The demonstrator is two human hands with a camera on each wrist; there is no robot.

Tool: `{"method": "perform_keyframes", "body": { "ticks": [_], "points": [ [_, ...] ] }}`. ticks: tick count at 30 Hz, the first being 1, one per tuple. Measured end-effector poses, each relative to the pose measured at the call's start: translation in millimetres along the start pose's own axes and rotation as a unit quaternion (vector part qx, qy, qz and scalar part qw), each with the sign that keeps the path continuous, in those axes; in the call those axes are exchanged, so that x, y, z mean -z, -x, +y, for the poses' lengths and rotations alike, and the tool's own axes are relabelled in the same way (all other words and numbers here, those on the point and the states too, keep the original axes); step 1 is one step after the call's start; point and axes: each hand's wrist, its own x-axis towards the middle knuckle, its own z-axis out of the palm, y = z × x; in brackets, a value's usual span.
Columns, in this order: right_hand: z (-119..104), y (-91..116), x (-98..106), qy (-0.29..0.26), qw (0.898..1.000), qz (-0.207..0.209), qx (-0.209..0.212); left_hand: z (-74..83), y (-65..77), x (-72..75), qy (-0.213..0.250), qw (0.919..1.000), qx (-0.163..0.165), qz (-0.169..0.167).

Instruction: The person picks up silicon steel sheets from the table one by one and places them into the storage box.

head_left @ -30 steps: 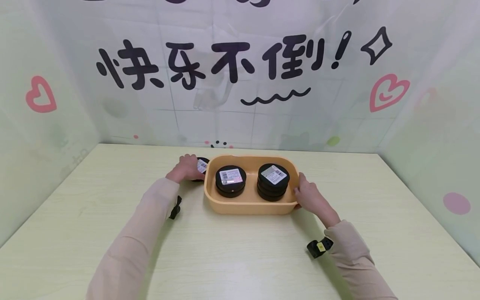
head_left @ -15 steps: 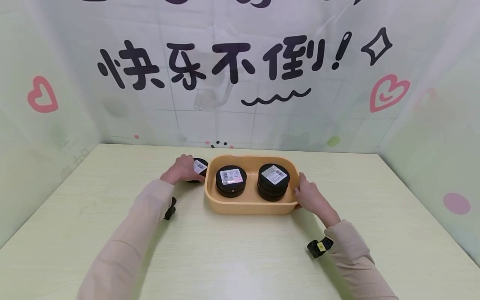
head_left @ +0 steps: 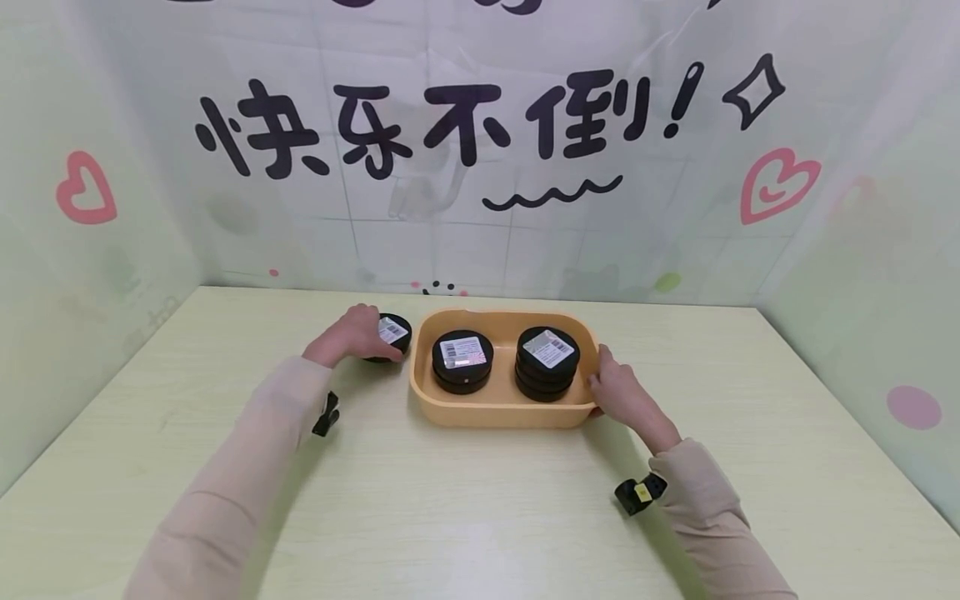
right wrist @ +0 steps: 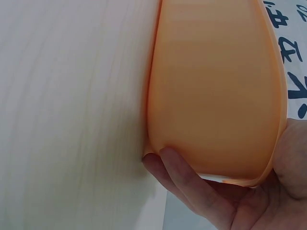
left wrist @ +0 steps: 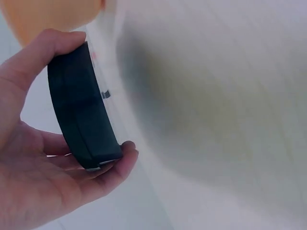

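Note:
My left hand [head_left: 347,336] grips a flat round black container [head_left: 399,333] with a white label, left of the light-orange bin. In the left wrist view, the thumb presses one edge of the black container [left wrist: 79,103] and the fingers curl round the opposite edge. At the bin's right end, my right hand [head_left: 622,393] holds the wall. The right wrist view shows its fingers curled against the orange bin [right wrist: 216,96]. Inside the bin [head_left: 502,417] stand two stacks of similar black containers: a lower left stack [head_left: 462,379] and a taller right stack [head_left: 543,379], both with labels on top.
The pale wooden table [head_left: 480,517] spreads round the bin on all sides. A printed cloth backdrop [head_left: 465,233] rises along its back edge, with side panels left and right. A black wrist strap [head_left: 326,414] sits on the left forearm, another wrist strap [head_left: 640,494] on the right.
My left hand has drawn a little to the left, bringing the black container away from the bin's left end. The right hand and the bin stay in place.

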Motion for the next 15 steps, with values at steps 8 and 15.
{"method": "perform_keyframes", "body": {
  "ticks": [8,15],
  "points": [
    [-0.4,0.5,-0.1,-0.001,1.0,0.002,0.005,4.8,10.5,12.7,-0.017,0.9993,-0.027,0.021],
    [0.0,-0.4,-0.3,-0.001,1.0,0.001,0.0,16.9,20.0,23.5,-0.02,0.9976,-0.047,0.046]
  ]
}}
